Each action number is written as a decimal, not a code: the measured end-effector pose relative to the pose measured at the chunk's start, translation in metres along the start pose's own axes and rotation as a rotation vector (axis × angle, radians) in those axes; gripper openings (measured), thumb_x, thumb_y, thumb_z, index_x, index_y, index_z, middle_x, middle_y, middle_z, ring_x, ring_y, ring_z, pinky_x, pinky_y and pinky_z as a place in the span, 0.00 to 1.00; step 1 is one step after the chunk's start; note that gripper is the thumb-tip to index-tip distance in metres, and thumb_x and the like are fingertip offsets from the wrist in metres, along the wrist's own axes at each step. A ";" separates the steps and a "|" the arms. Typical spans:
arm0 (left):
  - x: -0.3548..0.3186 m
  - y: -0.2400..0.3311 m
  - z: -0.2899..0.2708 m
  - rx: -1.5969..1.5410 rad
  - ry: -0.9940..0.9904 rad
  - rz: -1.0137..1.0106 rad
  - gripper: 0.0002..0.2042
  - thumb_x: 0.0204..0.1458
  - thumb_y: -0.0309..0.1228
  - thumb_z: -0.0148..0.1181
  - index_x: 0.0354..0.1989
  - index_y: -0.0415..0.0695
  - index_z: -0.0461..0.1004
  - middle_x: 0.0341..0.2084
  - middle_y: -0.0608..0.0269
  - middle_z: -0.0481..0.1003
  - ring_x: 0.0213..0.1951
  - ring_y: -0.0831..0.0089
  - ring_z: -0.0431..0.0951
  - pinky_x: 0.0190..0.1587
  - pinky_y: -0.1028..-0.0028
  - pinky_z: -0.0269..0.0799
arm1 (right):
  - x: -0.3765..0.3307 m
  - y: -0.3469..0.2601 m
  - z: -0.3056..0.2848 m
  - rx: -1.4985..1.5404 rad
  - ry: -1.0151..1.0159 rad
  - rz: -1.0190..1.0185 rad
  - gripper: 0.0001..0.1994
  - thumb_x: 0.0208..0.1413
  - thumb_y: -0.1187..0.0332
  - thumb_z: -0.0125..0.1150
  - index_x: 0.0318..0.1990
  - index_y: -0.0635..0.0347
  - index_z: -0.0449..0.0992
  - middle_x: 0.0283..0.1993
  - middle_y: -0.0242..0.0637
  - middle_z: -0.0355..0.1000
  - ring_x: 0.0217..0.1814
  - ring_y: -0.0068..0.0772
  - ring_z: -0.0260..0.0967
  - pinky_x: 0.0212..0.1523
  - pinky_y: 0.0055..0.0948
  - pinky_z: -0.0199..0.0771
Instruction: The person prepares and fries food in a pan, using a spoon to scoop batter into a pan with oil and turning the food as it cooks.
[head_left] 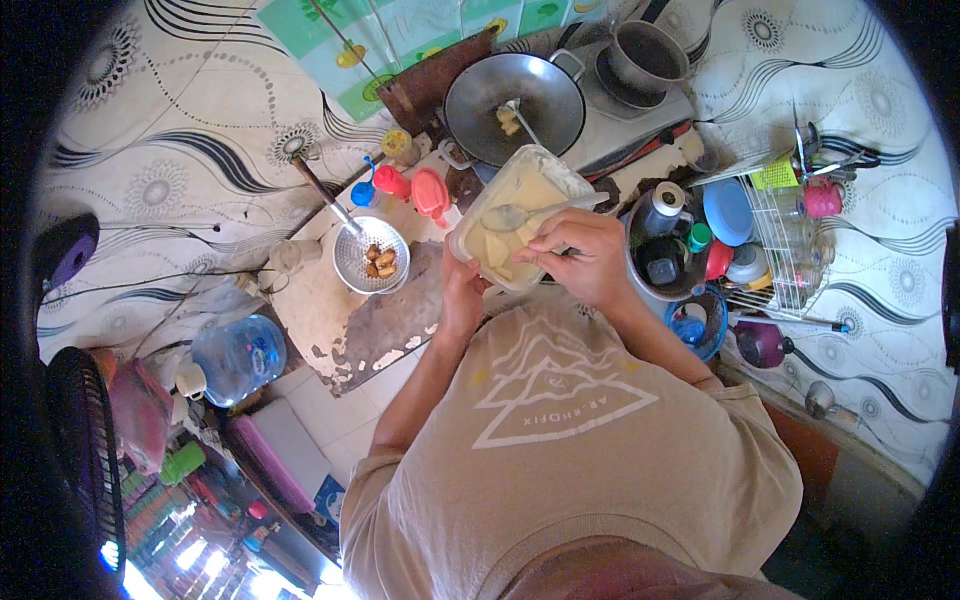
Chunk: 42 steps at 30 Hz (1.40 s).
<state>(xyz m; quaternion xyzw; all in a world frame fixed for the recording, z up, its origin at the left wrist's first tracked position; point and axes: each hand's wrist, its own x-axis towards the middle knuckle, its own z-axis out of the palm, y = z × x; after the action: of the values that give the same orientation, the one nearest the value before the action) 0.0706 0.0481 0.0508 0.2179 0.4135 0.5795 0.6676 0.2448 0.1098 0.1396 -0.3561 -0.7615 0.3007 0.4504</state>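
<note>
My left hand (463,290) grips the near left side of a rectangular translucent plastic container (580,192) of creamy pale batter. A metal spoon (507,217) lies in it, its bowl coated with batter. Over the container's right side, the fingers of my right hand (580,255) are pinched together on a batter-coated piece (528,233); its kind is unclear. Other pale pieces (496,250) sit in the batter. Beyond the container, a dark wok (470,105) on the stove holds a metal-handled utensil (522,120) and a small pale lump of food (508,122).
To the left, a metal strainer (350,265) with a long handle holds several browned pieces (381,262). Red-lidded and blue-lidded containers (392,182) stand behind it. A saucepan (648,52) sits at the back right. A dish rack (775,245) and a basin of kitchenware (640,275) are at the right.
</note>
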 end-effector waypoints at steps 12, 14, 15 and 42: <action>0.011 -0.032 0.051 -0.048 0.140 0.088 0.36 0.45 0.43 0.55 0.63 0.44 0.53 0.55 0.56 0.64 0.55 0.64 0.71 0.49 0.61 0.76 | 0.018 0.035 -0.043 0.071 -0.203 -0.061 0.04 0.47 0.77 0.65 0.27 0.63 0.74 0.23 0.41 0.72 0.23 0.37 0.71 0.24 0.29 0.67; 0.017 -0.037 0.061 -0.057 0.171 0.113 0.36 0.45 0.43 0.55 0.63 0.44 0.53 0.55 0.56 0.65 0.55 0.64 0.70 0.50 0.61 0.75 | 0.024 0.038 -0.051 0.116 -0.162 -0.125 0.05 0.47 0.76 0.65 0.26 0.62 0.74 0.23 0.40 0.72 0.22 0.38 0.70 0.23 0.29 0.66; 0.019 -0.042 0.067 -0.066 0.193 0.126 0.35 0.45 0.43 0.55 0.63 0.44 0.53 0.55 0.55 0.65 0.55 0.64 0.70 0.50 0.61 0.74 | 0.025 0.041 -0.056 0.142 -0.149 -0.156 0.05 0.46 0.76 0.66 0.26 0.62 0.74 0.22 0.40 0.71 0.21 0.39 0.70 0.22 0.30 0.66; 0.017 -0.033 0.041 -0.279 0.416 0.342 0.34 0.47 0.37 0.53 0.64 0.42 0.55 0.59 0.52 0.64 0.60 0.55 0.67 0.58 0.54 0.67 | 0.019 0.126 -0.113 0.101 -0.047 0.111 0.21 0.47 0.62 0.69 0.17 0.60 0.61 0.15 0.35 0.54 0.17 0.37 0.55 0.20 0.35 0.54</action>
<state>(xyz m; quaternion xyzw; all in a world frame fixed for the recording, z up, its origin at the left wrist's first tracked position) 0.1230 0.0642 0.0439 0.0673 0.4150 0.7668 0.4850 0.3746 0.2119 0.0966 -0.3672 -0.7348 0.3716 0.4325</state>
